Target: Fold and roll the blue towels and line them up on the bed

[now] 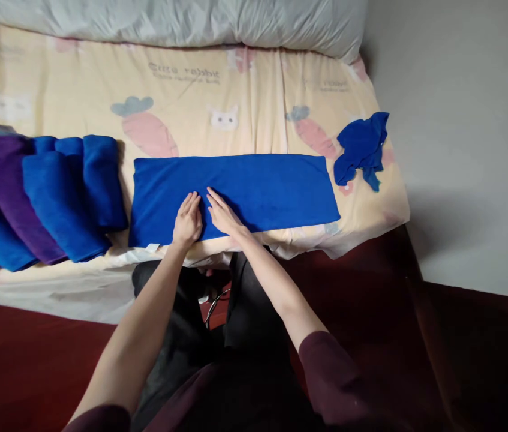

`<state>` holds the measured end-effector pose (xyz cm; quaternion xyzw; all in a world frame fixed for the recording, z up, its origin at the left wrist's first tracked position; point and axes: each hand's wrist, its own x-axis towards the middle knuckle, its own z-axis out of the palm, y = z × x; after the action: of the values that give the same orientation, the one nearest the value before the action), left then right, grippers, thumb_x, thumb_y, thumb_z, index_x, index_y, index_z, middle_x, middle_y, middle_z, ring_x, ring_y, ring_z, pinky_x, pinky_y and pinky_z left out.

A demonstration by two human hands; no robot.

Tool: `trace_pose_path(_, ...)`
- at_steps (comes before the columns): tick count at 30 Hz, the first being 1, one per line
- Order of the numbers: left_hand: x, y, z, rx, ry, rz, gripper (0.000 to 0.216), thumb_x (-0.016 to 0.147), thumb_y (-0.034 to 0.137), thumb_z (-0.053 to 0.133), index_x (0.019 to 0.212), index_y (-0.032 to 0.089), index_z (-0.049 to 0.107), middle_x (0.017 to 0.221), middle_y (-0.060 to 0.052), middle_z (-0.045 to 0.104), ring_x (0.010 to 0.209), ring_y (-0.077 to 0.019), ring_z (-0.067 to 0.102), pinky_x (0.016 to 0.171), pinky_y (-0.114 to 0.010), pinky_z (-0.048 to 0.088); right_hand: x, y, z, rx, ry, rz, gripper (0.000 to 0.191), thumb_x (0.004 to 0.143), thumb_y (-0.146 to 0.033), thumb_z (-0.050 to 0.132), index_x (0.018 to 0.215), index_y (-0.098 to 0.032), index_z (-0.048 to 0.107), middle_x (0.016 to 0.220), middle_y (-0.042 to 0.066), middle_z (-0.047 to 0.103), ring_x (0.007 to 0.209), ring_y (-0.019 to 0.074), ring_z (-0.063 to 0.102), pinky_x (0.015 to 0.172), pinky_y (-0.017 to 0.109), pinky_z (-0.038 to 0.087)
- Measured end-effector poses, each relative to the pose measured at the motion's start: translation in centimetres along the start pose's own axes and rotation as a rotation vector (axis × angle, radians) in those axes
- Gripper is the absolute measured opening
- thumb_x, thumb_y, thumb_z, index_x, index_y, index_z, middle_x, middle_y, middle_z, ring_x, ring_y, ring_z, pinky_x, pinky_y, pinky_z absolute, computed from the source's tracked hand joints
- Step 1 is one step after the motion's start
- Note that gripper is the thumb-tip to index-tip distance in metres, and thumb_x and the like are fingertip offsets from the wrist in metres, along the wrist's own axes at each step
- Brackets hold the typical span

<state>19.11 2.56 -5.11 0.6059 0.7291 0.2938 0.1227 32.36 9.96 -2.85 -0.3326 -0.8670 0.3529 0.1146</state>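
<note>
A blue towel [280, 189] lies spread as a long flat rectangle along the front edge of the bed. On its left half rests my left hand [188, 221], palm down, fingers stretched out and held side by side. Just right of it, my right hand [223, 213] lies flat on the same towel with its fingers extended. A small gap of blue cloth shows between the two hands. Neither hand grips anything. A small white tag [152, 247] sticks out at the towel's lower left edge.
Several rolled or folded towels, blue ones [58, 198] and a purple one [15, 186], sit at the left. A crumpled blue cloth [361, 147] lies right of the towel. The bed has a carrot-patterned sheet [200, 132]; a pale quilt [182, 21] lies behind. A wall [465, 132] stands right.
</note>
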Motion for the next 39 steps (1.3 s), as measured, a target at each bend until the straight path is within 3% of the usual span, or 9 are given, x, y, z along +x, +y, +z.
trace_pose_path(3, -1.1, -1.5, 0.0, -0.041, 0.036, -0.014, 0.054, 0.098, 0.025, 0.036, 0.148, 0.014, 0.055, 0.157, -0.018, 0.053, 0.154, -0.0281, 0.040, 0.127, -0.056, 0.035, -1.2, 4.4, -1.8, 0.115, 0.081, -0.024, 0.056, 0.105, -0.023, 0.035, 0.160, -0.028, 0.045, 0.167, -0.021, 0.029, 0.158, 0.0054, 0.030, 0.134, 0.024, 0.021)
trace_pose_path(6, -1.2, -1.8, -0.2, -0.056, 0.059, -0.016, 0.051, 0.099, 0.024, 0.035, 0.144, 0.017, 0.060, 0.153, -0.015, 0.058, 0.152, -0.0256, 0.044, 0.126, -0.053, 0.038, -3.1, 9.5, -5.5, 0.154, 0.193, 0.016, 0.054, 0.106, -0.030, 0.039, 0.159, -0.026, 0.049, 0.166, -0.013, 0.038, 0.156, 0.0124, 0.036, 0.137, 0.032, 0.023)
trace_pose_path(14, -1.5, -4.7, -2.0, -0.031, 0.212, -0.121, 0.045, 0.103, 0.022, 0.034, 0.136, 0.015, 0.063, 0.149, -0.011, 0.062, 0.146, -0.0231, 0.052, 0.124, -0.050, 0.041, -9.9, 20.9, -15.4, 0.001, 0.401, 0.103, 0.051, 0.106, -0.036, 0.041, 0.154, -0.022, 0.055, 0.160, 0.001, 0.052, 0.151, 0.0199, 0.046, 0.134, 0.042, 0.032)
trace_pose_path(20, -2.7, -9.2, -5.3, 0.045, 0.258, -0.168, 0.041, 0.104, 0.025, 0.034, 0.132, 0.018, 0.064, 0.148, -0.005, 0.064, 0.144, -0.0223, 0.054, 0.123, -0.052, 0.042, -13.5, 25.2, -19.6, -0.145, 0.492, 0.184, 0.052, 0.104, -0.029, 0.038, 0.149, -0.015, 0.059, 0.159, 0.009, 0.053, 0.148, 0.0226, 0.050, 0.131, 0.045, 0.036)
trace_pose_path(24, -2.8, -9.9, -6.3, 0.085, 0.222, -0.220, 0.045, 0.103, 0.025, 0.031, 0.132, 0.014, 0.064, 0.146, -0.014, 0.064, 0.144, -0.0233, 0.054, 0.124, -0.050, 0.041, -14.3, 26.2, -20.5, -0.252, 0.527, 0.230, 0.053, 0.102, -0.027, 0.038, 0.147, -0.012, 0.061, 0.158, 0.014, 0.053, 0.148, 0.0254, 0.051, 0.129, 0.046, 0.039)
trace_pose_path(29, -1.4, -5.7, -4.2, 0.154, 0.110, -0.203, 0.053, 0.103, 0.027, 0.028, 0.146, 0.011, 0.055, 0.160, -0.019, 0.049, 0.158, -0.0270, 0.033, 0.129, -0.057, 0.029, -13.9, 26.8, -20.0, -0.341, 0.572, 0.210, 0.053, 0.099, -0.024, 0.039, 0.144, -0.011, 0.063, 0.153, 0.016, 0.058, 0.146, 0.0262, 0.053, 0.126, 0.046, 0.042)
trace_pose_path(35, 2.8, 4.7, 4.7, -0.022, -0.223, 0.248, 0.061, 0.107, 0.043, 0.029, 0.165, 0.025, 0.033, 0.171, -0.011, 0.031, 0.162, -0.0219, 0.016, 0.134, -0.050, 0.019, -13.5, 27.0, -19.7, -0.365, 0.651, 0.150, 0.052, 0.099, -0.027, 0.038, 0.141, -0.016, 0.066, 0.148, 0.016, 0.063, 0.142, 0.0277, 0.057, 0.122, 0.044, 0.047)
trace_pose_path(37, 4.2, 5.8, 6.4, -0.062, -0.255, 0.291, 0.063, 0.107, 0.046, 0.025, 0.166, 0.025, 0.029, 0.172, -0.010, 0.028, 0.162, -0.0204, 0.015, 0.135, -0.049, 0.019, -13.6, 26.9, -19.7, -0.365, 0.646, 0.151, 0.052, 0.099, -0.028, 0.038, 0.143, -0.020, 0.066, 0.148, 0.015, 0.063, 0.142, 0.0280, 0.057, 0.122, 0.044, 0.046)
trace_pose_path(39, 5.2, 4.8, 6.4, -0.056, -0.247, 0.270, 0.063, 0.108, 0.047, 0.023, 0.166, 0.023, 0.032, 0.171, -0.011, 0.030, 0.162, -0.0215, 0.017, 0.135, -0.050, 0.018, -13.6, 26.8, -19.8, -0.358, 0.629, 0.174, 0.052, 0.099, -0.030, 0.038, 0.144, -0.024, 0.064, 0.149, 0.012, 0.062, 0.143, 0.0282, 0.056, 0.122, 0.045, 0.046)
